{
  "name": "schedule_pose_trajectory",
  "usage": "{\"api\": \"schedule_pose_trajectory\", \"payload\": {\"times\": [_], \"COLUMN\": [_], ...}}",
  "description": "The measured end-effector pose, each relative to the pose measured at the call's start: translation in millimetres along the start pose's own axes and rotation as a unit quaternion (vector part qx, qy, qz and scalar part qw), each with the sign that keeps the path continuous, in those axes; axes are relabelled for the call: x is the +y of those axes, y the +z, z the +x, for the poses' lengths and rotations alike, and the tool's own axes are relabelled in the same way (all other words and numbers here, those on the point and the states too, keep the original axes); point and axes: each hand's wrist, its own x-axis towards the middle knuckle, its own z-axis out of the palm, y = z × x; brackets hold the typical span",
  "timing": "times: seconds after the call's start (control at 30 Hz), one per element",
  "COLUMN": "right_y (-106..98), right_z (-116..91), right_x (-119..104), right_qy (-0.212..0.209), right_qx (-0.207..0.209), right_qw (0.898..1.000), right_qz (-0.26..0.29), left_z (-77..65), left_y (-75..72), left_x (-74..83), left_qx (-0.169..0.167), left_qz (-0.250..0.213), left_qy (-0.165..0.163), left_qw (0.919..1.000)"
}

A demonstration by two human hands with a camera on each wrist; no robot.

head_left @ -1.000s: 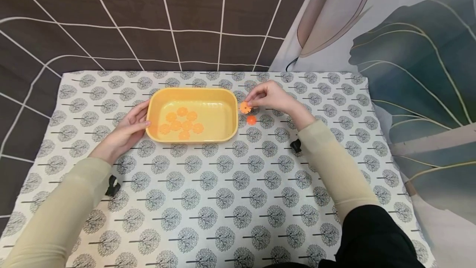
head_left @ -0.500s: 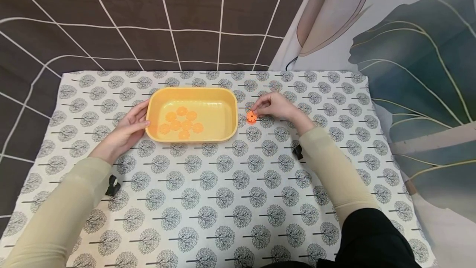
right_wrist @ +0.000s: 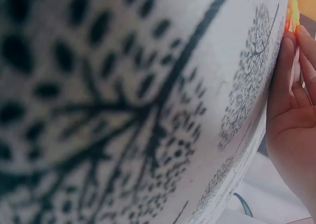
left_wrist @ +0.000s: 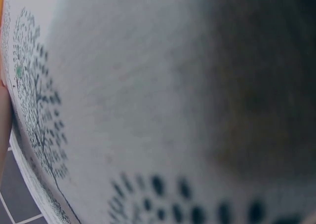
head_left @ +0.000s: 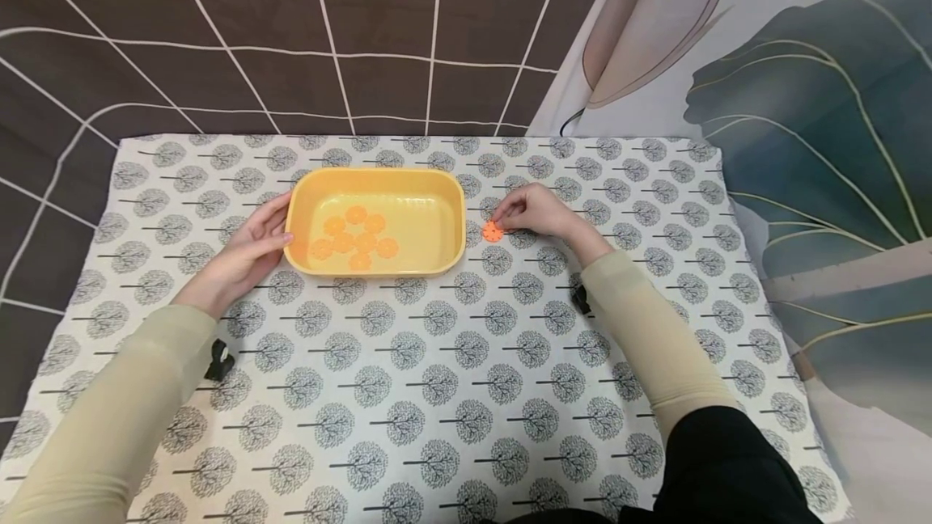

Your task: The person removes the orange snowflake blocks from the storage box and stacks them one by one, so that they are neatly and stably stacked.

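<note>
Backdrop: dark brown sheeting [head_left: 379,23] with white grid lines behind, and one leaf-patterned hanging [head_left: 815,152] that we see on our right.
Tabletop: one white cloth [head_left: 437,447] printed with grey trees.
Orange disc: we see it [head_left: 491,231] at the right hand's fingertips, low over or on the cloth, just beside the tray's right end (whether it covers another, we cannot tell).
Right hand: ours [head_left: 537,209] pinches that disc by its edge between thumb and finger, palm well clear of it.
Left hand: this one [head_left: 247,255] grips the yellow tray [head_left: 429,237] at its left end, thumb on the rim.
Paler discs: we count eight [head_left: 365,243], lying in the tray's left and middle part, well apart from our right hand.
Tray count: one.
Sleeves: two, both cream [head_left: 648,338], with one small black object [head_left: 219,361] showing beside each.
</note>
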Motion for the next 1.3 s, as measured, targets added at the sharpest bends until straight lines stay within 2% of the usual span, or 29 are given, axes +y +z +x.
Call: {"api": "schedule_pose_trajectory", "payload": {"times": [0.23, 0.47, 0.7, 0.83, 1.13, 1.3], "right_y": [3, 4, 1, -5, -13, -8], "right_z": [-1, -1, -2, -3, 2, 9], "right_x": [-3, -2, -1, -6, -42, -66], "right_qy": [0.015, 0.015, 0.013, 0.007, -0.042, -0.062], "right_qx": [0.010, 0.017, 0.014, 0.016, 0.028, 0.013], "right_qw": [1.000, 1.000, 1.000, 1.000, 0.999, 0.998], "right_qz": [0.005, -0.020, 0.011, 0.009, 0.000, -0.004], "left_z": [0.5, 0.5, 0.8, 0.7, 0.1, 0.3], "left_y": [0.0, -0.7, -1.8, -1.3, -1.9, -1.4], "left_x": [0.1, -0.3, 0.0, -0.1, -0.3, -0.4], "left_qx": [-0.006, -0.001, 0.000, -0.002, -0.006, -0.002], "left_qz": [0.001, 0.000, -0.013, -0.013, -0.008, -0.009], "left_qy": [0.000, 0.001, 0.002, 0.004, 0.008, 0.005], "left_qw": [1.0000, 1.0000, 0.9999, 0.9999, 0.9999, 0.9999]}}
